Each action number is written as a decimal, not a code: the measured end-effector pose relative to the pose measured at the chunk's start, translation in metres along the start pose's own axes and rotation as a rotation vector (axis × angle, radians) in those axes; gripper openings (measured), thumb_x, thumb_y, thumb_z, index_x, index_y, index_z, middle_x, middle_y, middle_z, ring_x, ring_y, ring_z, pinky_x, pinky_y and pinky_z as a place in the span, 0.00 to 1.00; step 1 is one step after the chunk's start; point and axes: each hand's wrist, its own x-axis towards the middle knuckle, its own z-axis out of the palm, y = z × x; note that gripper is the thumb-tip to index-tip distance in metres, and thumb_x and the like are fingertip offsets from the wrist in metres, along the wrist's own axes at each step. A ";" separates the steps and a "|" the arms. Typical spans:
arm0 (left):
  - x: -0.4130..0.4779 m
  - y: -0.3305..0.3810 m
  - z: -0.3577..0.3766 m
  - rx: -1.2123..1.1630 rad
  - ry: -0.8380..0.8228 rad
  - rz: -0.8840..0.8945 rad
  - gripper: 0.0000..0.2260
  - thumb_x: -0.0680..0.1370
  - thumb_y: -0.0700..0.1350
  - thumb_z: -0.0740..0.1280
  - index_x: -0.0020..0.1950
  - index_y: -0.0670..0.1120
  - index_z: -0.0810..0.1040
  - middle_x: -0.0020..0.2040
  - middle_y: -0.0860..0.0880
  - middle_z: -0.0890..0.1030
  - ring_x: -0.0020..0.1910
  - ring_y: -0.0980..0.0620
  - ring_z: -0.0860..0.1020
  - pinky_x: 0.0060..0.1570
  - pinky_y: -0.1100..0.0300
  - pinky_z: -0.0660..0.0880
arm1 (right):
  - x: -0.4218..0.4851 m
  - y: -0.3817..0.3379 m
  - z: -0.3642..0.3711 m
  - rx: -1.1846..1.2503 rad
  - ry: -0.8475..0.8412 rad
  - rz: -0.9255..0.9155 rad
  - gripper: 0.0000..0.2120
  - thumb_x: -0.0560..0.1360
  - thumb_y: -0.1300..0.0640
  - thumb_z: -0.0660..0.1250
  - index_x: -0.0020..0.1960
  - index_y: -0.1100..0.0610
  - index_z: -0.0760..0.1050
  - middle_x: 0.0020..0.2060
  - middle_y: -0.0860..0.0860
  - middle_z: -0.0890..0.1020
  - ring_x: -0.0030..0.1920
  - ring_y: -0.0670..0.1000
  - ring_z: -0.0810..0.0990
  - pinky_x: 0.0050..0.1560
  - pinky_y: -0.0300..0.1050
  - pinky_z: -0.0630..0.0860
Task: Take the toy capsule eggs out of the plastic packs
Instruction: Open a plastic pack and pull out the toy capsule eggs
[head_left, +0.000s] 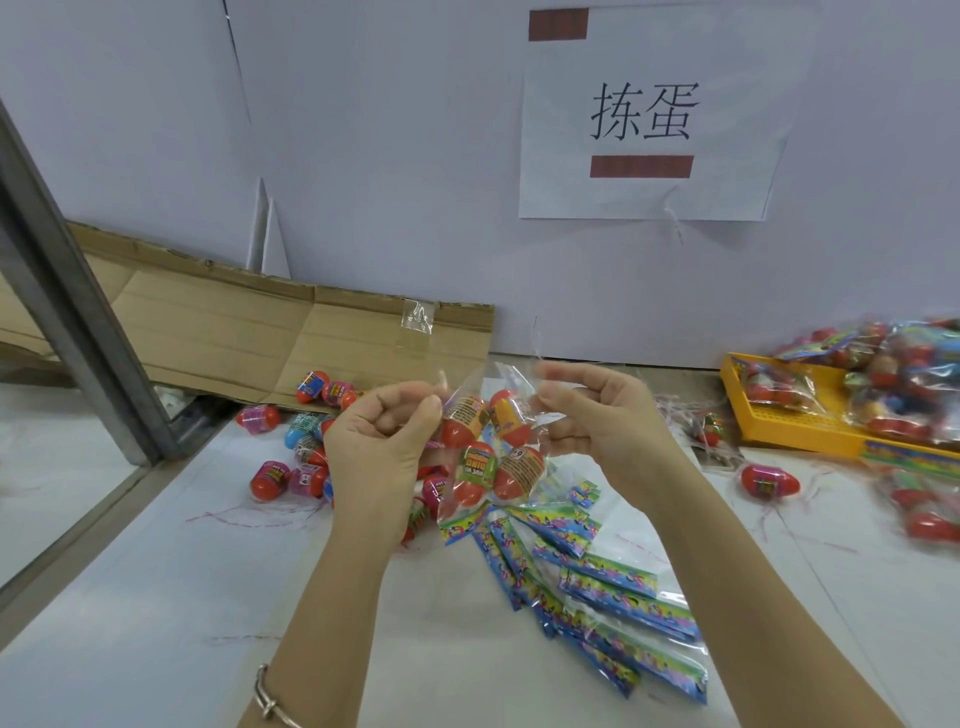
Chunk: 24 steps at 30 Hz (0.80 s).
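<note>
A clear plastic pack (511, 387) hangs in the air between my hands, its colourful header card at the bottom. Inside it sit several red toy capsule eggs (514, 470) with printed labels. My left hand (382, 441) pinches the pack's upper left edge. My right hand (597, 415) pinches the upper right edge, and the top of the pack is spread between them. Loose eggs (270, 478) in red, pink and blue lie on the white table behind my left hand. One more red egg (769, 480) lies alone at the right.
Empty packs with colourful header cards (618, 608) are piled below my hands. A yellow tray (789, 426) at the right holds full packs (893, 374), with more in front of it. Flattened cardboard (249, 322) leans on the white wall. A metal post (67, 291) stands at the left.
</note>
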 end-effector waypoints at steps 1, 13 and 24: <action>0.000 0.001 0.001 -0.028 -0.002 -0.019 0.12 0.73 0.35 0.71 0.49 0.52 0.83 0.41 0.49 0.87 0.38 0.55 0.85 0.29 0.63 0.78 | 0.000 0.000 -0.001 -0.004 0.001 -0.001 0.07 0.74 0.64 0.69 0.52 0.58 0.80 0.35 0.54 0.85 0.28 0.51 0.82 0.30 0.40 0.78; 0.004 0.000 -0.001 0.065 -0.023 -0.017 0.19 0.76 0.32 0.69 0.41 0.58 0.86 0.38 0.51 0.86 0.35 0.57 0.83 0.32 0.65 0.79 | 0.000 -0.003 -0.007 -0.058 -0.026 -0.049 0.11 0.75 0.68 0.68 0.40 0.54 0.82 0.35 0.57 0.85 0.29 0.53 0.82 0.29 0.41 0.78; 0.002 0.002 0.001 0.062 -0.124 0.028 0.17 0.77 0.33 0.66 0.40 0.54 0.86 0.38 0.52 0.84 0.39 0.53 0.81 0.38 0.60 0.80 | -0.001 -0.006 -0.014 0.031 -0.150 -0.117 0.08 0.68 0.64 0.70 0.36 0.52 0.84 0.34 0.55 0.85 0.27 0.50 0.82 0.30 0.41 0.79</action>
